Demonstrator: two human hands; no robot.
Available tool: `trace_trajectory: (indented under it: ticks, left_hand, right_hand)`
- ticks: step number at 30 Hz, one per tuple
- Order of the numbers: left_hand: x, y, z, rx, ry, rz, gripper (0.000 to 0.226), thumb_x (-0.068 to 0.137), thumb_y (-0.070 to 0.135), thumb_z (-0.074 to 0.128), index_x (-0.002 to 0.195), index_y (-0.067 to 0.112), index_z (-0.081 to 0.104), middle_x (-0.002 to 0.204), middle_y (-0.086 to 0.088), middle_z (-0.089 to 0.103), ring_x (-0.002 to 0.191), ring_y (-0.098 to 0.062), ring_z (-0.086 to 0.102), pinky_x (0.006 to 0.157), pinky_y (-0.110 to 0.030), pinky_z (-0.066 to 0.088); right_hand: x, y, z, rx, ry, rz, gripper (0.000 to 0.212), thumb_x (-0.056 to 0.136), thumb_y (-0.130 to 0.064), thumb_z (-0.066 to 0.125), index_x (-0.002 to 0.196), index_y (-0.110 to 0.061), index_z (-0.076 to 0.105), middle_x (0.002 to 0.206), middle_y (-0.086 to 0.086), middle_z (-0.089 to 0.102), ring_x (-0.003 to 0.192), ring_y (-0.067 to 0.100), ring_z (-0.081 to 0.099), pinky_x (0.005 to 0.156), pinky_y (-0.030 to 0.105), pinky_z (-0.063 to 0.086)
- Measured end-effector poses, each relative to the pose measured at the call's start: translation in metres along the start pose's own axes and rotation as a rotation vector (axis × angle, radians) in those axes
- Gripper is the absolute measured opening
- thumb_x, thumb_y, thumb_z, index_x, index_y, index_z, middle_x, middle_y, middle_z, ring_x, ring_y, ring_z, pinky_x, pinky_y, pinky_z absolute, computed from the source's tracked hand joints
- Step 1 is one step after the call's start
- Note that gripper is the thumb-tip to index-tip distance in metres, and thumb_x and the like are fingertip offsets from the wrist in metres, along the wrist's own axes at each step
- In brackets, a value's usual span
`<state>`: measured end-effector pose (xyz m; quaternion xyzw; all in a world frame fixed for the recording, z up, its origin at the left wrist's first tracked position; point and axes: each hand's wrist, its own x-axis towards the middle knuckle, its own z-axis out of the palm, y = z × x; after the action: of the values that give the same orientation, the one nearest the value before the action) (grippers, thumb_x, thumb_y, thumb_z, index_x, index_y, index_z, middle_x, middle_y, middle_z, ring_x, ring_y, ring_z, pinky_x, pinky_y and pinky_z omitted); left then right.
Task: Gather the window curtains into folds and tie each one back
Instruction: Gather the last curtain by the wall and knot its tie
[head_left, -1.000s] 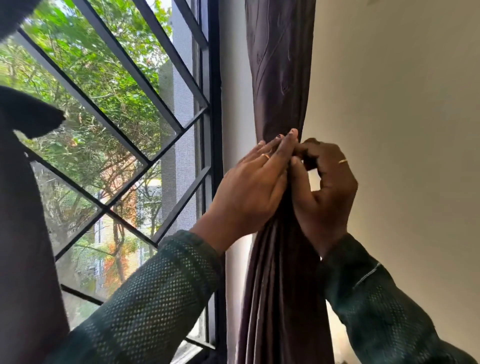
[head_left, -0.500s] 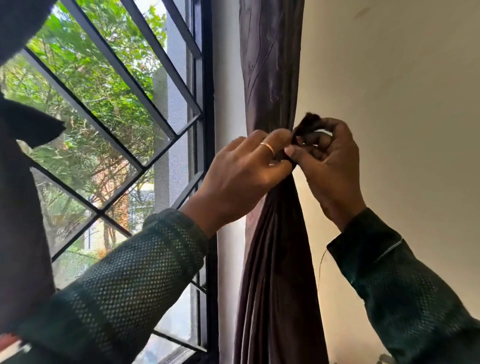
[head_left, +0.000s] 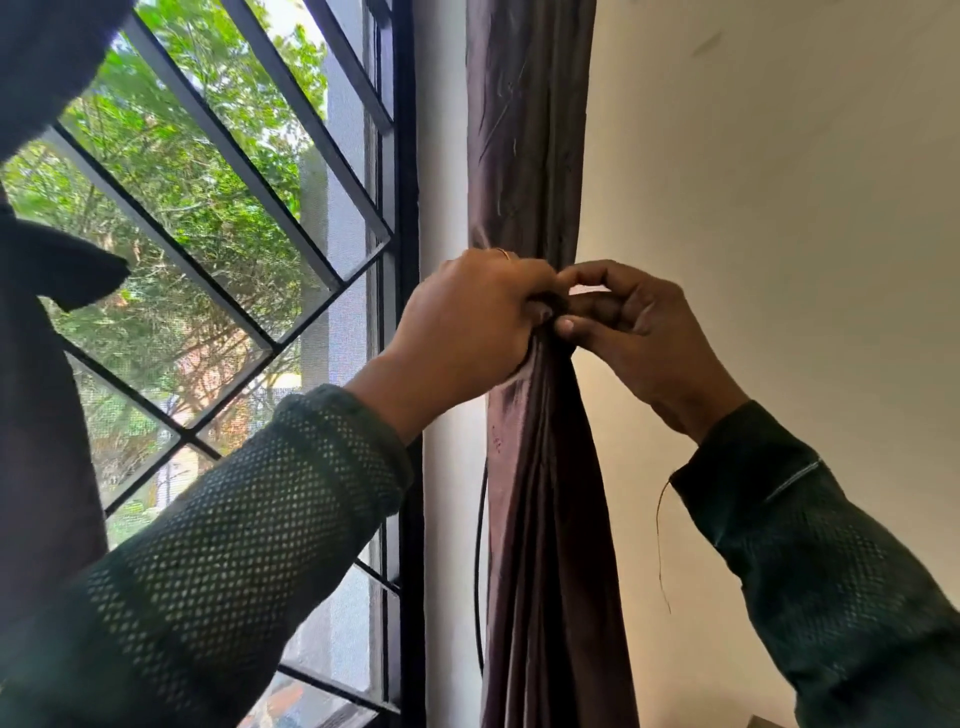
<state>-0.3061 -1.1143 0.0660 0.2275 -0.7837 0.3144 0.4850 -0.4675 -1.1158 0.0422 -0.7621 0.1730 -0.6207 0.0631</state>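
A dark brown curtain (head_left: 540, 493) hangs gathered into narrow folds between the window and the wall. At its pinched waist my left hand (head_left: 467, 322) grips the bunched cloth, fingers curled round it. My right hand (head_left: 628, 322) meets it from the right, thumb and fingers pinching a dark tie end (head_left: 582, 306) at the same spot. The tie itself is mostly hidden by the two hands. A second dark curtain (head_left: 36, 415) hangs at the far left edge.
A window with black diagonal grille bars (head_left: 249, 171) fills the left, green trees outside. A cream wall (head_left: 779, 182) lies to the right. A thin black cable (head_left: 479, 571) runs down beside the curtain. A loose thread (head_left: 660, 540) dangles from my right sleeve.
My hands have closed together at the curtain's waist. The right hand dropped from holding the tie end up high to pinching it against the left hand, which now grips the cloth.
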Motion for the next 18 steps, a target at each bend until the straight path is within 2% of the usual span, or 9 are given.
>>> trace_trajectory:
  ticks: [3, 7, 11, 13, 15, 17, 18]
  left_hand:
    - [0.002, 0.006, -0.001, -0.056, 0.078, -0.138, 0.018, 0.074, 0.019, 0.061, 0.088, 0.016, 0.073, 0.077, -0.004, 0.070, 0.073, -0.024, 0.064, 0.068, -0.036, 0.053]
    - [0.003, 0.007, 0.000, -0.124, 0.142, -0.251, 0.012, 0.070, 0.020, 0.076, 0.082, 0.018, 0.074, 0.074, 0.004, 0.070, 0.072, -0.012, 0.065, 0.069, -0.022, 0.050]
    - [0.000, 0.014, -0.001, 0.019, 0.021, -0.118, 0.013, 0.078, 0.022, 0.069, 0.089, 0.016, 0.071, 0.082, -0.002, 0.067, 0.076, -0.020, 0.062, 0.068, -0.031, 0.050]
    - [-0.002, 0.017, 0.000, 0.180, -0.014, -0.099, 0.017, 0.084, 0.023, 0.061, 0.099, 0.018, 0.067, 0.092, -0.003, 0.062, 0.085, -0.023, 0.059, 0.064, -0.030, 0.042]
    - [-0.004, 0.019, -0.001, 0.299, 0.010, -0.099, 0.019, 0.087, 0.021, 0.054, 0.103, 0.016, 0.063, 0.094, -0.004, 0.059, 0.082, -0.022, 0.056, 0.060, -0.030, 0.034]
    - [-0.008, 0.020, -0.001, 0.406, 0.079, -0.018, 0.015, 0.081, 0.017, 0.060, 0.093, 0.009, 0.062, 0.085, -0.008, 0.060, 0.072, -0.025, 0.057, 0.053, -0.028, 0.032]
    - [-0.010, 0.019, -0.001, 0.432, 0.110, 0.018, 0.013, 0.074, 0.014, 0.064, 0.084, 0.006, 0.061, 0.076, -0.010, 0.060, 0.066, -0.029, 0.059, 0.047, -0.028, 0.033]
  right_hand:
    - [-0.002, -0.001, 0.005, 0.105, 0.031, -0.027, 0.025, 0.081, 0.003, 0.063, 0.097, -0.015, 0.067, 0.081, -0.010, 0.074, 0.081, 0.005, 0.068, 0.075, 0.017, 0.052]
    - [0.000, 0.003, 0.006, -0.011, 0.158, -0.045, 0.012, 0.083, -0.004, 0.065, 0.084, -0.015, 0.070, 0.073, -0.003, 0.069, 0.069, 0.006, 0.063, 0.070, 0.022, 0.052]
    - [0.005, 0.008, 0.011, -0.297, 0.233, -0.072, 0.016, 0.089, -0.016, 0.060, 0.074, -0.020, 0.060, 0.067, -0.011, 0.059, 0.061, 0.000, 0.055, 0.061, 0.015, 0.044]
    - [0.006, 0.007, 0.017, -0.397, 0.266, -0.108, 0.016, 0.091, -0.018, 0.057, 0.076, -0.018, 0.055, 0.066, -0.016, 0.054, 0.061, -0.003, 0.054, 0.058, 0.008, 0.040]
    - [0.006, 0.004, 0.023, -0.415, 0.277, -0.113, 0.016, 0.093, -0.018, 0.053, 0.077, -0.017, 0.053, 0.065, -0.016, 0.052, 0.061, -0.006, 0.053, 0.058, 0.007, 0.040]
    - [0.009, 0.001, 0.027, -0.388, 0.289, -0.059, 0.016, 0.094, -0.020, 0.052, 0.079, -0.016, 0.055, 0.066, -0.014, 0.053, 0.062, -0.002, 0.053, 0.060, 0.010, 0.041]
    - [0.012, -0.002, 0.028, -0.358, 0.291, -0.012, 0.016, 0.094, -0.021, 0.051, 0.080, -0.015, 0.057, 0.067, -0.012, 0.054, 0.062, 0.001, 0.053, 0.061, 0.016, 0.044]
